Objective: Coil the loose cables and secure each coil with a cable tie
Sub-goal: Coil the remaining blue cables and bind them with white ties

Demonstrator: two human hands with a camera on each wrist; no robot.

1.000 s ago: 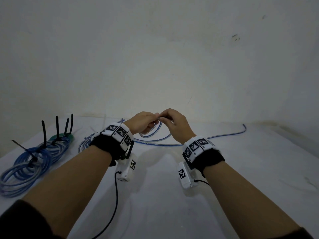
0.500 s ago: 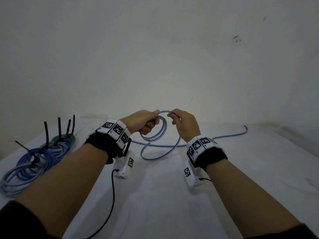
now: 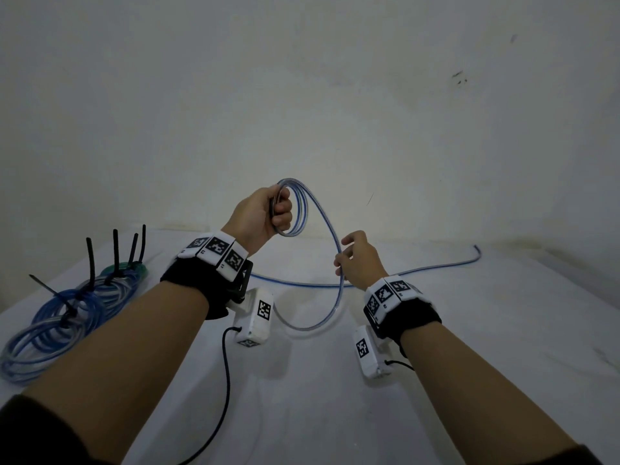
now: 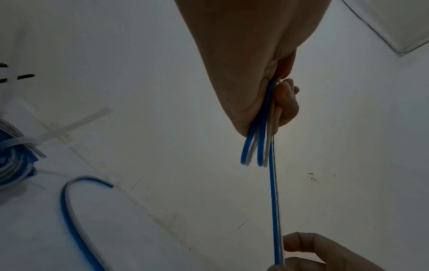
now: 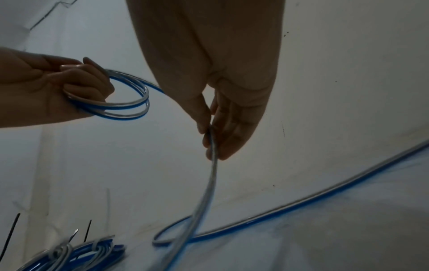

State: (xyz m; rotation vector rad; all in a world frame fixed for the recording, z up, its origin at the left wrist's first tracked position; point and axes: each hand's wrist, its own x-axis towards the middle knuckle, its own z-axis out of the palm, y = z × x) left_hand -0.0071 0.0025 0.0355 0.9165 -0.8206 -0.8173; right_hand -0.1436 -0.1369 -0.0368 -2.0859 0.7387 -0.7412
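While my left hand [image 3: 265,213] is raised above the table [image 3: 335,397] with its fingers curled round a small coil [image 3: 297,209] of the blue-and-clear cable [image 3: 330,229], my right hand [image 3: 359,263] sits lower and to the right, thumb and forefinger pinching the strand that drops from the coil. Below that pinch the cable sags into a loop over the white tabletop, crosses itself, and trails off toward the far right corner by the wall [image 3: 335,95]. At the left edge lie finished blue coils [image 3: 67,307], bound with black cable ties [image 3: 90,260] whose tails stick upward, well apart from my hands
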